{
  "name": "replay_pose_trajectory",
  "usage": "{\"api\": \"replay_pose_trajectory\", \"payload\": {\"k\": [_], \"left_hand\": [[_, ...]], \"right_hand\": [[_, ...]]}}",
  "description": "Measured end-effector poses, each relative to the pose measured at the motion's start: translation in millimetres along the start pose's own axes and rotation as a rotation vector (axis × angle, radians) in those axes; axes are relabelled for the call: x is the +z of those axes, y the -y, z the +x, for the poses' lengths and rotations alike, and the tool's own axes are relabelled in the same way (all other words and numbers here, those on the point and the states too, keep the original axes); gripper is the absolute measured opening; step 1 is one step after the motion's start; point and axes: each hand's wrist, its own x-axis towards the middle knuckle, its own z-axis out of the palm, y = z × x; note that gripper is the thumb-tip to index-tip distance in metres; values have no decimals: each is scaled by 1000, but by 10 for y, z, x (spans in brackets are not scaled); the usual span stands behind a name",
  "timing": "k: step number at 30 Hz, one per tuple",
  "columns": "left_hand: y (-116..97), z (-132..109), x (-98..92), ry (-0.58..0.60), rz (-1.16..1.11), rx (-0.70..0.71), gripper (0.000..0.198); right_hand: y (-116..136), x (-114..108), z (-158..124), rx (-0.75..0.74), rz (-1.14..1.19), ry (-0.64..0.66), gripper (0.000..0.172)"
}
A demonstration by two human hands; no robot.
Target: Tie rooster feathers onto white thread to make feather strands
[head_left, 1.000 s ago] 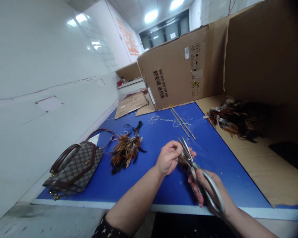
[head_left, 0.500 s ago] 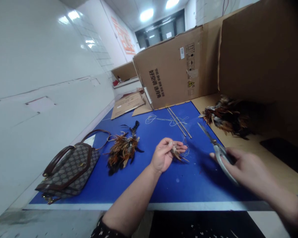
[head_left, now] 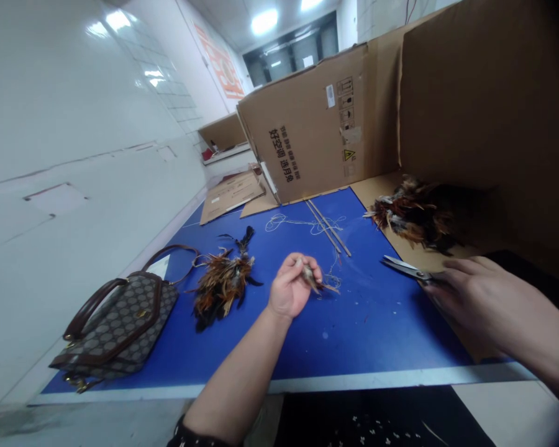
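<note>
My left hand [head_left: 289, 287] is closed in a pinch on a small bunch of brown feathers [head_left: 315, 280] above the blue mat [head_left: 354, 323]. A thin string trails from the bunch. My right hand [head_left: 477, 297] lies over the handles of the steel scissors [head_left: 406, 267], whose blades point left and rest at the mat's right edge. The handles are hidden under the hand, so the grip is unclear. A heap of orange and black feathers [head_left: 221, 282] lies left of my left hand.
A patterned handbag [head_left: 121, 323] sits at the mat's left end. Two thin sticks [head_left: 328, 228] and loose white string [head_left: 298, 222] lie at the back. More feathers [head_left: 412, 214] are piled on cardboard at the right, and cardboard boxes [head_left: 317, 136] stand behind.
My right hand carried the scissors away from the feather bunch to the right and lowered them to the mat's edge. My left hand kept its pinch on the bunch.
</note>
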Motion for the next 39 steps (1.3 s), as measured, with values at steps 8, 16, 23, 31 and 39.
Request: {"api": "replay_pose_trajectory", "payload": {"k": [8,16,23,31,39], "left_hand": [[-45,-53,41,128,4,4,17],[-183,-67,-25,116,-13,51,17],[-375,-15,-142,2,-69,176,14],[-640,94,-445,-112,-138,340,12],[-829,193,-748,-261,-202,495,11]], "right_hand": [[994,632,438,-306,343,229,41],[1159,854,805,-287,459,365,24],[687,610,1256,161,557,211,20],[354,232,1762,443,952,-133,12],[226,34,1807,468,1010,-244,9]]}}
